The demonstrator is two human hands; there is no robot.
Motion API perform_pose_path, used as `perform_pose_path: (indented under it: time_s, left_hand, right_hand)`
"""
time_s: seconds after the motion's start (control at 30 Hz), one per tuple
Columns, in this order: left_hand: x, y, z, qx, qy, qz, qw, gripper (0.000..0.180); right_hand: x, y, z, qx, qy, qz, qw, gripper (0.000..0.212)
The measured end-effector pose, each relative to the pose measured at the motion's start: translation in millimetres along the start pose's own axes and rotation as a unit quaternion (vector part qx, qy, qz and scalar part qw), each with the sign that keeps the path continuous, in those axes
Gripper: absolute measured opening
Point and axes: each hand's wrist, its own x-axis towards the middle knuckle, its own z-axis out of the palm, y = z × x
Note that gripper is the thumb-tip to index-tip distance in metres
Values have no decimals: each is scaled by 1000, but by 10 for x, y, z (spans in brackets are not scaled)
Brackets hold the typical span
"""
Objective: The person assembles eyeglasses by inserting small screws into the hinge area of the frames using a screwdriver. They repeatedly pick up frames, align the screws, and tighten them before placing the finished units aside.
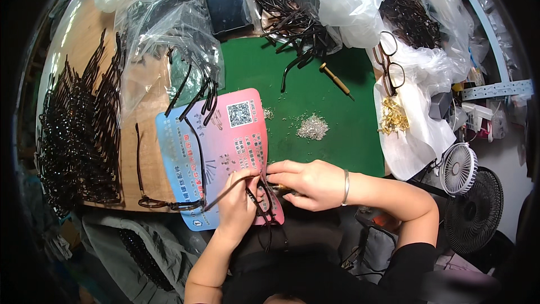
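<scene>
My left hand is closed around a dark eyeglass frame near the mat's front edge, with a temple arm sticking out to its left. My right hand, a bracelet at its wrist, meets it from the right. Its fingers are pinched together at the frame; a brassy bit shows beneath them, too covered to name. Under my left hand lies a blue and pink printed pad. On its left edge rests a pair of glasses with arms unfolded. A pile of tiny silvery screws sits on the green mat.
Dark temple arms are stacked at the left and heaped in plastic bags at the back. A brass-handled screwdriver lies on the mat. To the right are glasses, golden small parts and a white fan.
</scene>
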Motion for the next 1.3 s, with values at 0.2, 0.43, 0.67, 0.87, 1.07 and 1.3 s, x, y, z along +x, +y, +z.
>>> perform_pose_path:
  time_s: [0.2, 0.43, 0.67, 0.87, 1.07, 1.3]
  left_hand:
    - [-89, 12, 31, 51, 12, 5, 999, 13]
    - [-58, 60, 122, 70, 22, 17, 997, 34]
    - [-15, 3, 165, 66, -1, 102, 993, 35]
    - [-15, 43, 181, 104, -21, 70, 992, 36]
    - [17, 42, 170, 87, -21, 71, 994, 36]
    - [31, 42, 116, 78, -47, 56, 994, 35]
  right_hand:
    - [-42, 111, 77, -208, 21, -67, 976, 42]
    - [-425, 113, 54, -221, 129, -24, 966, 43]
    - [-570, 33, -104, -130, 140, 110, 975, 40]
    - [-457, 51, 14, -184, 122, 126, 967, 41]
    - [-376, 101, 132, -266, 178, 95, 943, 36]
    - [-336, 128, 171, -320, 166, 72, 930, 38]
